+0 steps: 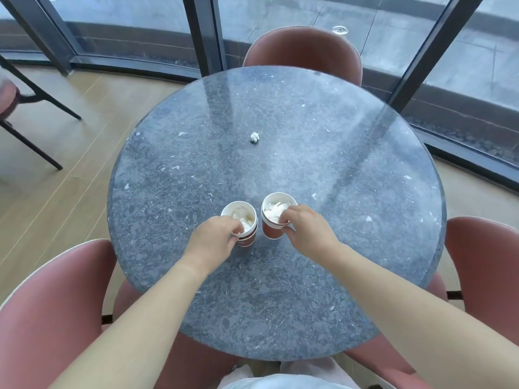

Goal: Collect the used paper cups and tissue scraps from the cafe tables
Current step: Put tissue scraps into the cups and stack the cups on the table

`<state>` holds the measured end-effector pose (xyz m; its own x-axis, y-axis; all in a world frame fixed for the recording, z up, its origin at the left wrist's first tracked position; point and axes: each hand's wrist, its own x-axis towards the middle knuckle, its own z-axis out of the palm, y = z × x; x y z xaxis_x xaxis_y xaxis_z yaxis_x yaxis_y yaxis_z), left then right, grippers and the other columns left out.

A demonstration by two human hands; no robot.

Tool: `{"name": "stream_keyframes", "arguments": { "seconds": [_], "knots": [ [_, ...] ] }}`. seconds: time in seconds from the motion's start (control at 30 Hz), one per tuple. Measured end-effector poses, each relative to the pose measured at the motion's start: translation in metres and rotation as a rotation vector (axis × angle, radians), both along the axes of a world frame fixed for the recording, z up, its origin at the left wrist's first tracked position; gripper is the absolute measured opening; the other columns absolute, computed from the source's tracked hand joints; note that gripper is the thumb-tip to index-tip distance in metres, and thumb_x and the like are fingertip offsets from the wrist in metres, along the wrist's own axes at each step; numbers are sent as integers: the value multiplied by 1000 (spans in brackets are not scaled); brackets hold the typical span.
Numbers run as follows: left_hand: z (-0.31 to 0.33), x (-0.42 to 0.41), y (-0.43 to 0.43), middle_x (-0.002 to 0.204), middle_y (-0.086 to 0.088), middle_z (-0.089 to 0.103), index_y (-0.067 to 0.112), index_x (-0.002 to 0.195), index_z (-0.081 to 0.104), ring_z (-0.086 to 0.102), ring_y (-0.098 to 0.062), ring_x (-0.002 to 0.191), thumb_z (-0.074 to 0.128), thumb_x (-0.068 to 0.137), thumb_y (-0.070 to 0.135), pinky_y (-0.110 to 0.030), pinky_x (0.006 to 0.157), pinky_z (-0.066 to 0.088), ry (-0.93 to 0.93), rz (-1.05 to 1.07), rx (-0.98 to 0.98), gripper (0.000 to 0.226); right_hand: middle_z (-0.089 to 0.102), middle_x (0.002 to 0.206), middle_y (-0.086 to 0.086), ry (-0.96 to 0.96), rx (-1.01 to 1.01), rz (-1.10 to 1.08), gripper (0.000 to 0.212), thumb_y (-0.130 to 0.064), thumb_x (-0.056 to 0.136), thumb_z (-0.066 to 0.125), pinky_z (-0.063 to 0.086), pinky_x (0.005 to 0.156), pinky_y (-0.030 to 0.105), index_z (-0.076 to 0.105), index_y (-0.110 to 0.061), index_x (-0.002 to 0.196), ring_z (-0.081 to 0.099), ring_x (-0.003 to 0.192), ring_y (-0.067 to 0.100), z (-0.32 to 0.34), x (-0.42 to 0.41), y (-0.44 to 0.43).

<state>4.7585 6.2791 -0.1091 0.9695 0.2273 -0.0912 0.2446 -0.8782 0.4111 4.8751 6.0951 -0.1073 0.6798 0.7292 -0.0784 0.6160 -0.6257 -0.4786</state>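
Observation:
Two stacks of reddish-brown paper cups stand side by side on the round grey stone table (pixel 365 164), near its front middle. Both top cups hold white tissue scraps. My left hand (pixel 213 242) pinches the near rim of the left cup stack (pixel 247 217). The near rim of the right cup stack (pixel 273 217) is gripped by my right hand (pixel 306 234), thumb outside and fingertips inside. One small crumpled white tissue scrap (pixel 254 137) lies alone farther back, near the table's centre.
Pink upholstered chairs ring the table: one at the far side (pixel 303 49), one at the near left (pixel 50 310), one at the right (pixel 483 265). Another chair's black legs (pixel 33 108) stand at the left on the wooden floor. Curved glass windows with dark frames run behind.

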Motion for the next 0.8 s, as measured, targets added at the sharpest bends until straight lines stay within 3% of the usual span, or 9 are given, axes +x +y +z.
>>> {"name": "stream_keyframes", "arguments": {
  "seconds": [0.43, 0.6, 0.7, 0.8],
  "knots": [
    [-20, 83, -3, 98, -4, 62, 12, 92, 61, 53, -27, 96, 59, 83, 12, -41, 75, 49, -7, 35, 3, 9, 61, 97, 9, -54, -60, -19, 10, -3, 82, 53, 46, 72, 40, 60, -5, 90, 50, 98, 29, -24, 70, 19],
    [-16, 88, 3, 94, 6, 60, 19, 90, 62, 54, -19, 89, 65, 80, 34, -30, 61, 44, -127, 3, 38, 18, 64, 105, 3, -68, 4, 38, 21, -23, 82, 65, 47, 78, 38, 65, -13, 100, 52, 100, 25, -16, 81, 18],
    [-12, 94, 18, 94, 5, 63, 21, 91, 62, 57, -19, 88, 62, 82, 38, -30, 65, 46, -231, 50, 29, 19, 65, 103, 1, -101, 76, 34, 21, -29, 83, 64, 49, 76, 37, 67, -14, 98, 54, 97, 24, -9, 92, 22],
    [-16, 108, 45, 99, 6, 63, 23, 96, 61, 57, -18, 94, 54, 87, 37, -30, 71, 44, -209, 170, 7, 18, 65, 97, 2, -112, 115, 33, 16, -25, 86, 61, 46, 74, 34, 67, -12, 93, 55, 94, 25, -5, 112, 36]
  ]
}}
